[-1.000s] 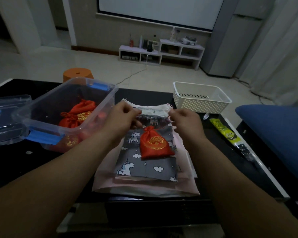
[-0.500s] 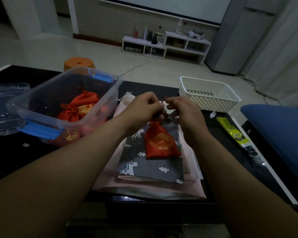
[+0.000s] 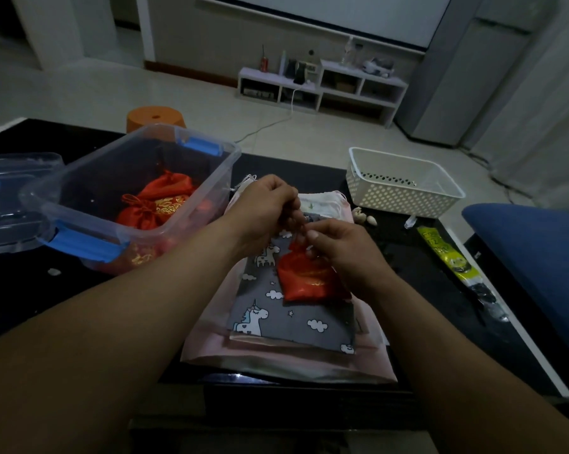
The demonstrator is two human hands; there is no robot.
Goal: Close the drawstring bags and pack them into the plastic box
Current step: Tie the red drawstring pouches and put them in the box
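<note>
A small red drawstring bag (image 3: 309,280) with gold print lies on a grey unicorn-print bag (image 3: 293,319), which tops a stack of pale pink bags (image 3: 276,358). My left hand (image 3: 266,208) and my right hand (image 3: 339,244) meet above the red bag's neck, fingers curled and pinching its drawstring. The neck looks gathered. The clear plastic box (image 3: 90,231) with blue latches stands to the left and holds other red bags (image 3: 158,204).
The box's clear lid (image 3: 11,198) lies at the far left. A white perforated basket (image 3: 404,181) stands at the back right, a yellow-green packet (image 3: 447,253) lies to the right, and a blue cushion (image 3: 538,257) borders the black table. An orange stool (image 3: 155,117) sits behind the box.
My hands came together from either side of the bag's mouth and now pinch the string at its neck. The red bag's mouth has drawn in.
</note>
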